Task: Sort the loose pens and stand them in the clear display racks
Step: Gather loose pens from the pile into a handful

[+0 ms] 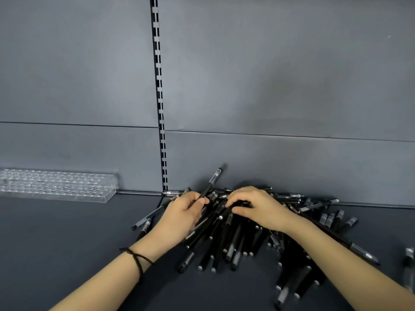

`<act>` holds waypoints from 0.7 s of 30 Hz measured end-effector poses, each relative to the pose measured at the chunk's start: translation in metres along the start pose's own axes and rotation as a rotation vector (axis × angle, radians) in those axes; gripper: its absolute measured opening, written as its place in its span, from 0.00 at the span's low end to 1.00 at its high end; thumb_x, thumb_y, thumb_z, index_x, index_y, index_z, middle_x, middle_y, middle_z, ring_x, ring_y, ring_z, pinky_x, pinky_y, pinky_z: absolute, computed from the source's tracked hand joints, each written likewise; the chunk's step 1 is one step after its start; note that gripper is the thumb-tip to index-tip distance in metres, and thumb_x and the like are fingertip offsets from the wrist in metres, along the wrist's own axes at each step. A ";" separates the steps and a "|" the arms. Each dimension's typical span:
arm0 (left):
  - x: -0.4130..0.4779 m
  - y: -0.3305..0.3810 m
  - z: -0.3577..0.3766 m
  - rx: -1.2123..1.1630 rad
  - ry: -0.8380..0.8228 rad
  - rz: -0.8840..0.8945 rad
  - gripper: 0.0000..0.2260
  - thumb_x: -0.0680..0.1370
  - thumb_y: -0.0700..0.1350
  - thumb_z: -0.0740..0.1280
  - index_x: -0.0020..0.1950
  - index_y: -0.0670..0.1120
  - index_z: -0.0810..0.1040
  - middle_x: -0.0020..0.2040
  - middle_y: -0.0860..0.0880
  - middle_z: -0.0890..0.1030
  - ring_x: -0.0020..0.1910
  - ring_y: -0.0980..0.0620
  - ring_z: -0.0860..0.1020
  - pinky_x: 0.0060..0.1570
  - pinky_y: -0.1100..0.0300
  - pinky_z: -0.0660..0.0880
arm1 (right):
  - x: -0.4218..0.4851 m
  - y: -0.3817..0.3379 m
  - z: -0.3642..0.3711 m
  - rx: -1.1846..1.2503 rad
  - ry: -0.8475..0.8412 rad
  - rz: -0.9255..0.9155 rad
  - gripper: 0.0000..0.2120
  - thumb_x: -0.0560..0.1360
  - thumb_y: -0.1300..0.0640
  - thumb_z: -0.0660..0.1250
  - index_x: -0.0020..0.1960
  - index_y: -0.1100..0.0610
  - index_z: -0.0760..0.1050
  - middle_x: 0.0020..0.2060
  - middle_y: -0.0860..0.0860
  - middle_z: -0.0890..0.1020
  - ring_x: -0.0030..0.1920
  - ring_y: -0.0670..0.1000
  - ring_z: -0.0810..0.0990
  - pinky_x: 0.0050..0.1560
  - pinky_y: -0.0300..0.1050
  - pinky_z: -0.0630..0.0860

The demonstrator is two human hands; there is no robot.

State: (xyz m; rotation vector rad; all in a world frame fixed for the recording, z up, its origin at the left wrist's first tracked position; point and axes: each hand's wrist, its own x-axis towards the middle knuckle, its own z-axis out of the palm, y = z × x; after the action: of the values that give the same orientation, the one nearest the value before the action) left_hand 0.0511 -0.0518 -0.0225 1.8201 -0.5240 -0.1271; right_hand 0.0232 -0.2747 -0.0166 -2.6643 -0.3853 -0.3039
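A big heap of loose black pens (238, 241) lies on the dark shelf against the back wall. My left hand (179, 216) grips a small bundle of black pens (212, 181); one pen's clear-capped end sticks up and to the right above my fingers. My right hand (256, 207) rests on top of the heap with fingers curled down around some pens. A clear display rack (56, 185) with rows of holes lies at the far left by the wall, with no pens in it.
The grey back panel has a slotted vertical upright (160, 97) just left of the heap. Stray pens (409, 261) lie at the right edge. Bare dark shelf surface (67, 232) stretches between the rack and the heap.
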 end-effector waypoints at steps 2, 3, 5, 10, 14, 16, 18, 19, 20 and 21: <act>-0.005 0.008 -0.001 -0.163 -0.068 -0.111 0.10 0.84 0.43 0.57 0.55 0.39 0.75 0.30 0.46 0.80 0.19 0.54 0.71 0.18 0.66 0.64 | -0.002 -0.005 -0.001 0.069 0.050 -0.039 0.07 0.75 0.54 0.71 0.52 0.46 0.81 0.52 0.40 0.80 0.58 0.40 0.73 0.64 0.47 0.69; -0.007 0.012 -0.003 -0.239 -0.118 -0.161 0.11 0.84 0.44 0.57 0.56 0.39 0.75 0.35 0.43 0.84 0.22 0.51 0.76 0.19 0.65 0.68 | -0.002 -0.008 -0.002 0.092 0.067 -0.056 0.07 0.75 0.55 0.71 0.52 0.46 0.81 0.50 0.41 0.81 0.56 0.40 0.74 0.61 0.46 0.70; -0.009 0.017 -0.006 -0.365 -0.224 -0.258 0.12 0.84 0.46 0.57 0.57 0.39 0.75 0.44 0.39 0.85 0.30 0.48 0.82 0.24 0.62 0.75 | 0.000 -0.016 -0.004 0.075 0.099 -0.125 0.07 0.75 0.55 0.71 0.52 0.47 0.82 0.48 0.42 0.82 0.53 0.42 0.76 0.57 0.45 0.72; -0.012 0.020 -0.005 -0.547 -0.315 -0.382 0.13 0.83 0.45 0.59 0.55 0.38 0.79 0.44 0.41 0.85 0.32 0.52 0.83 0.28 0.63 0.77 | 0.007 -0.026 0.000 -0.009 0.156 -0.279 0.08 0.74 0.54 0.71 0.52 0.48 0.83 0.46 0.40 0.83 0.50 0.41 0.78 0.54 0.47 0.75; -0.007 0.017 -0.010 -0.698 -0.274 -0.429 0.10 0.80 0.39 0.63 0.56 0.36 0.80 0.40 0.43 0.84 0.31 0.55 0.82 0.28 0.66 0.77 | 0.003 -0.027 0.001 0.106 0.242 -0.203 0.16 0.73 0.57 0.72 0.59 0.46 0.78 0.55 0.39 0.79 0.59 0.41 0.75 0.63 0.42 0.70; -0.005 0.015 -0.013 -0.762 -0.259 -0.436 0.08 0.80 0.36 0.62 0.54 0.36 0.79 0.40 0.43 0.84 0.32 0.54 0.81 0.29 0.65 0.78 | 0.000 -0.025 0.001 0.151 0.282 -0.118 0.18 0.74 0.58 0.71 0.62 0.45 0.74 0.59 0.40 0.75 0.63 0.39 0.71 0.64 0.35 0.65; -0.003 0.012 -0.016 -0.794 -0.234 -0.441 0.07 0.81 0.34 0.60 0.52 0.39 0.77 0.39 0.44 0.82 0.31 0.53 0.78 0.29 0.64 0.77 | -0.003 -0.023 -0.001 0.193 0.345 -0.023 0.16 0.74 0.59 0.71 0.58 0.45 0.74 0.57 0.42 0.75 0.59 0.40 0.73 0.58 0.32 0.67; -0.001 0.011 -0.018 -0.798 -0.219 -0.445 0.08 0.81 0.33 0.59 0.49 0.40 0.76 0.38 0.45 0.79 0.31 0.53 0.76 0.28 0.64 0.75 | -0.005 -0.022 -0.003 0.230 0.339 0.031 0.13 0.74 0.59 0.72 0.54 0.45 0.75 0.55 0.42 0.77 0.56 0.40 0.75 0.53 0.32 0.69; 0.000 0.010 -0.019 -0.806 -0.209 -0.455 0.09 0.81 0.33 0.58 0.46 0.42 0.74 0.36 0.46 0.77 0.30 0.54 0.73 0.27 0.64 0.73 | -0.007 -0.023 -0.006 0.263 0.294 0.069 0.11 0.73 0.59 0.72 0.51 0.45 0.77 0.52 0.42 0.79 0.52 0.41 0.77 0.48 0.31 0.70; 0.001 0.009 -0.020 -0.821 -0.204 -0.476 0.09 0.81 0.34 0.57 0.45 0.43 0.73 0.34 0.47 0.74 0.28 0.54 0.70 0.26 0.64 0.71 | -0.009 -0.022 -0.008 0.264 0.222 0.078 0.08 0.73 0.58 0.72 0.49 0.46 0.79 0.48 0.42 0.81 0.48 0.40 0.78 0.45 0.30 0.69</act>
State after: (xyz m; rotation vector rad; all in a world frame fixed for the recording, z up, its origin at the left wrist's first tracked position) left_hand 0.0565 -0.0367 -0.0074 1.0889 -0.1205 -0.7461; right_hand 0.0063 -0.2606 -0.0038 -2.3509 -0.2332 -0.4843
